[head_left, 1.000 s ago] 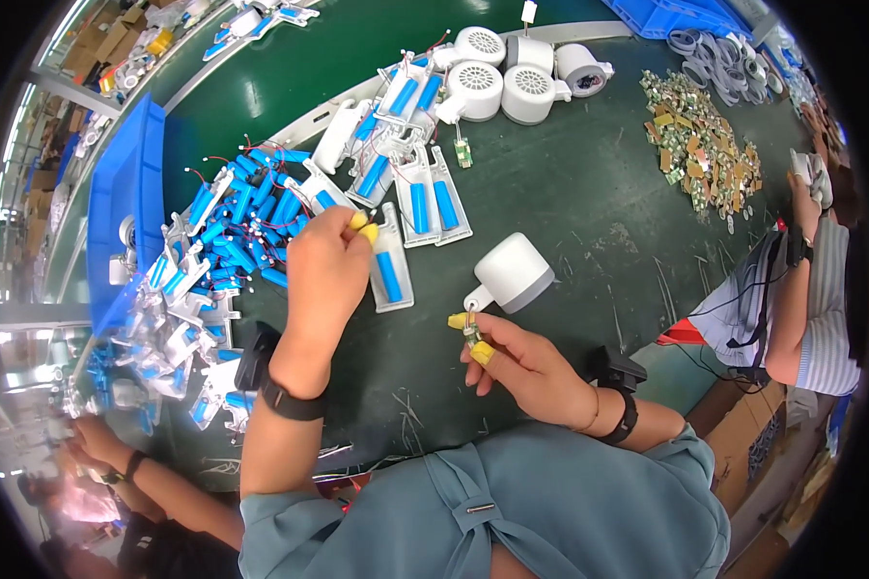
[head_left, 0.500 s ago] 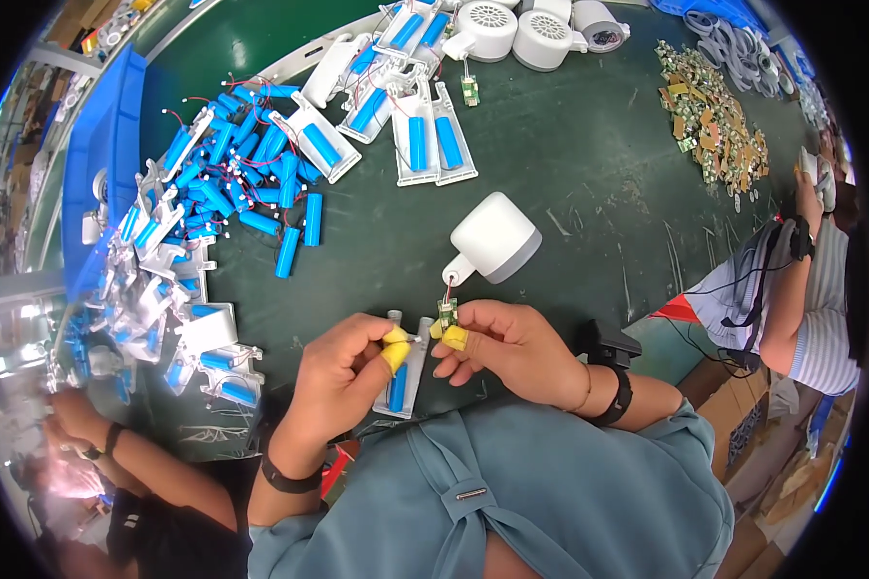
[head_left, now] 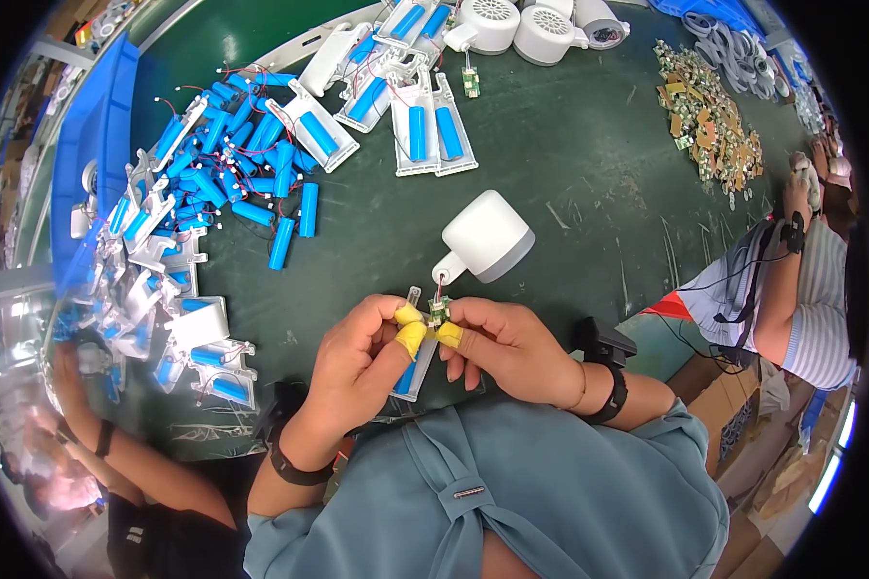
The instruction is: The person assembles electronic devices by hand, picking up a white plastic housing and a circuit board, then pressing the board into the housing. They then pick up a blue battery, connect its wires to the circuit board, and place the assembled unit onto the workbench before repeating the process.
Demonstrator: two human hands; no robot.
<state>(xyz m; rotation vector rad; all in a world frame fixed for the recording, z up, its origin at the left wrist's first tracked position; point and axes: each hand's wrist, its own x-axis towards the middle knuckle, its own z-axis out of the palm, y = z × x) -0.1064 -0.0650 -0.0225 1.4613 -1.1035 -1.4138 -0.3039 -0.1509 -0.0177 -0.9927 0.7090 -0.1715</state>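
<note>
My right hand pinches a small green circuit board between yellow-wrapped fingertips. Thin red wires run from the board to the handle stub of a white fan head with a grey rim, lying just beyond. My left hand is closed in a pinch beside the board, its thumb and forefinger also wrapped in yellow. What sits between those tips is too small to make out. Below both hands lies a white handle shell holding a blue cylindrical battery, partly covered by my left fingers.
Loose blue batteries with wires pile up at the left, among white shells. Several fan heads stand at the far edge. Circuit boards are heaped at far right. A blue bin stands left; co-workers' arms flank both sides.
My left hand has moved right and slightly away from me, bringing its fingertips up to the board. The right hand keeps hold of the board. The whole view has shifted slightly.
</note>
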